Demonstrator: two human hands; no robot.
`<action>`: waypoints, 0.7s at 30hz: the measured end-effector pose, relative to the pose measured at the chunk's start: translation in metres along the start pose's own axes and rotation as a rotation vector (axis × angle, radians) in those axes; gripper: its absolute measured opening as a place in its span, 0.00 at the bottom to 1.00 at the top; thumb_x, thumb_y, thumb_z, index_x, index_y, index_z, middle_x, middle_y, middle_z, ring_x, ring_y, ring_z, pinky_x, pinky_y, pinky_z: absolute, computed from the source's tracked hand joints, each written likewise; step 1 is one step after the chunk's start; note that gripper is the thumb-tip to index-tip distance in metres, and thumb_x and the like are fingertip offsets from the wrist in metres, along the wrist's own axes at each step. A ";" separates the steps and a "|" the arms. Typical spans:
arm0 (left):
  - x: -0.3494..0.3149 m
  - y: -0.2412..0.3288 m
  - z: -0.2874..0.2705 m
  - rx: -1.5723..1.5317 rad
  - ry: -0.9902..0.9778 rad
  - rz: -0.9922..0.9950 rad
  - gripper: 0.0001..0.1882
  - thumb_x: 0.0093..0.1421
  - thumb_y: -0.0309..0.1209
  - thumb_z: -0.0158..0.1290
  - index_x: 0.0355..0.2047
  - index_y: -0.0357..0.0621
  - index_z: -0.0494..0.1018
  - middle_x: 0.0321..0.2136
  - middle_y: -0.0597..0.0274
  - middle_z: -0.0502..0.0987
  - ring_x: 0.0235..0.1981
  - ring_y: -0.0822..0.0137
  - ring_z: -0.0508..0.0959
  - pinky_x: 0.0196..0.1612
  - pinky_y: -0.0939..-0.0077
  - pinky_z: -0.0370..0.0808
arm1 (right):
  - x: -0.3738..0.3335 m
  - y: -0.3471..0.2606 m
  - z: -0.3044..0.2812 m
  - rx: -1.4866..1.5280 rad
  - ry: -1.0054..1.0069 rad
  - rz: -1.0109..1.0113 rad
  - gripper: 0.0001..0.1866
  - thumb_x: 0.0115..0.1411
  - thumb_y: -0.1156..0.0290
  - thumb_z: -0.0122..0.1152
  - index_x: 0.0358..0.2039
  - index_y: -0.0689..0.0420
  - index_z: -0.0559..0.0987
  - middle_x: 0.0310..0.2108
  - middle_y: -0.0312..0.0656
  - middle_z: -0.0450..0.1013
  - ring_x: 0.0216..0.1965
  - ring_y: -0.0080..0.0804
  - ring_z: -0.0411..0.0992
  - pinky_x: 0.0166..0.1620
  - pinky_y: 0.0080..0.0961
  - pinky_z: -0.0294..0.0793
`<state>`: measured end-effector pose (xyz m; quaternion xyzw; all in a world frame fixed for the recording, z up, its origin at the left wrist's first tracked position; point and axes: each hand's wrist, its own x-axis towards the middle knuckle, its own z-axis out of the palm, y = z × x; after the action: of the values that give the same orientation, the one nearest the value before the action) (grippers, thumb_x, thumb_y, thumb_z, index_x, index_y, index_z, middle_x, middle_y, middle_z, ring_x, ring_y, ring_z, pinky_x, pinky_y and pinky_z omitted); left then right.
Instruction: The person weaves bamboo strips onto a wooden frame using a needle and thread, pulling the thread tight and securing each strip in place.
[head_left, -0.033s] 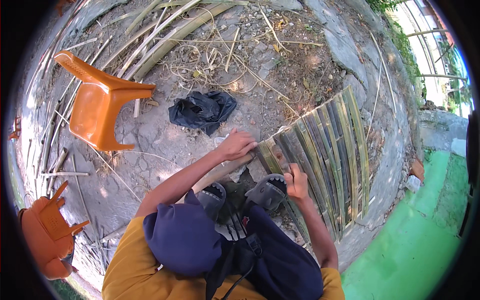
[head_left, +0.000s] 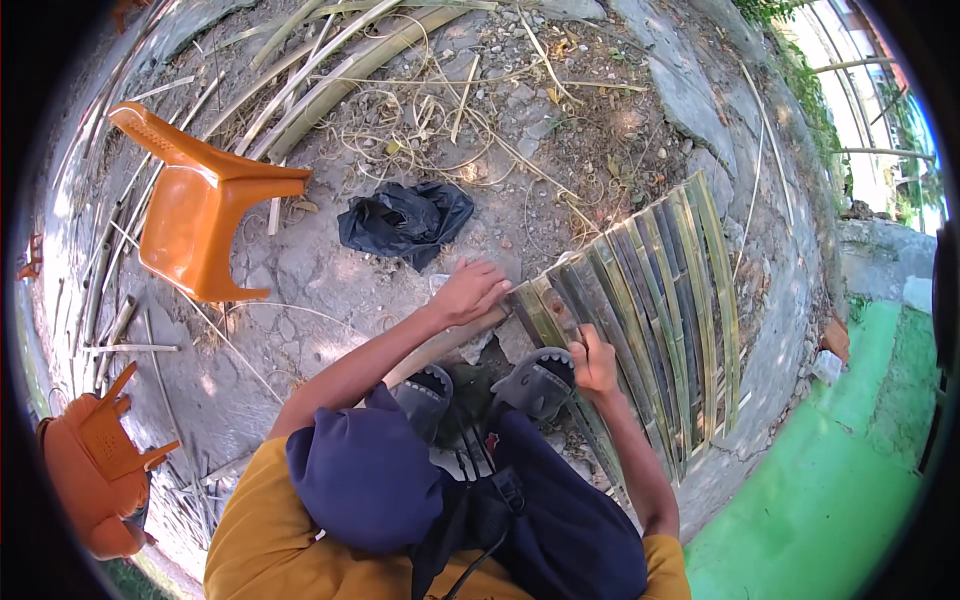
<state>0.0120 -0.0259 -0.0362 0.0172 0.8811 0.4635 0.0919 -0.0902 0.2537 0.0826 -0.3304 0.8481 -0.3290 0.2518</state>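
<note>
A row of split bamboo slats (head_left: pixel 655 285) fans out on the ground to the right of my feet, joined side by side into a panel. My left hand (head_left: pixel 472 292) is closed over the end of a pale bamboo pole (head_left: pixel 440 352), at the panel's near-left corner. My right hand (head_left: pixel 595 362) makes a fist above the leftmost slats, near my right shoe (head_left: pixel 540 385). A brownish piece (head_left: pixel 559 308) shows just beyond that fist; whether the hand grips it is unclear. My left shoe (head_left: pixel 424 395) is beside the pole.
A crumpled black plastic bag (head_left: pixel 405 222) lies ahead of my left hand. An orange plastic chair (head_left: pixel 180 235) stands at the left, and another orange chair (head_left: pixel 105 450) is lower left. Bamboo strips and shavings (head_left: pixel 430 130) litter the far ground. Green-painted paving (head_left: pixel 800 480) lies at the right.
My left hand has shifted very slightly leftward on the bamboo. The right hand and the slat panel look nearly unchanged.
</note>
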 end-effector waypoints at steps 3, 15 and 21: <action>-0.046 0.013 0.010 0.005 0.303 -0.192 0.18 0.71 0.45 0.53 0.48 0.44 0.73 0.52 0.48 0.74 0.55 0.48 0.73 0.57 0.48 0.63 | 0.009 0.032 -0.011 -0.146 -0.119 0.028 0.12 0.74 0.62 0.53 0.49 0.56 0.73 0.32 0.60 0.79 0.35 0.68 0.78 0.35 0.56 0.75; -0.179 -0.002 0.051 0.455 0.418 -0.260 0.33 0.65 0.53 0.60 0.58 0.42 0.67 0.58 0.48 0.69 0.57 0.45 0.72 0.57 0.52 0.67 | 0.054 0.033 -0.023 -0.397 -0.427 -0.413 0.13 0.69 0.59 0.62 0.46 0.54 0.75 0.29 0.45 0.80 0.25 0.54 0.79 0.29 0.49 0.78; -0.177 -0.004 0.049 0.435 0.108 -0.231 0.21 0.70 0.49 0.54 0.49 0.43 0.70 0.41 0.58 0.77 0.44 0.59 0.77 0.50 0.60 0.65 | 0.059 0.048 -0.012 -0.380 -0.462 -0.529 0.12 0.69 0.59 0.61 0.42 0.54 0.75 0.27 0.45 0.77 0.26 0.53 0.78 0.30 0.48 0.77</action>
<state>0.1945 -0.0087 -0.0406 -0.0889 0.9599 0.2496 0.0913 -0.1552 0.2428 0.0429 -0.6434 0.7005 -0.1370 0.2769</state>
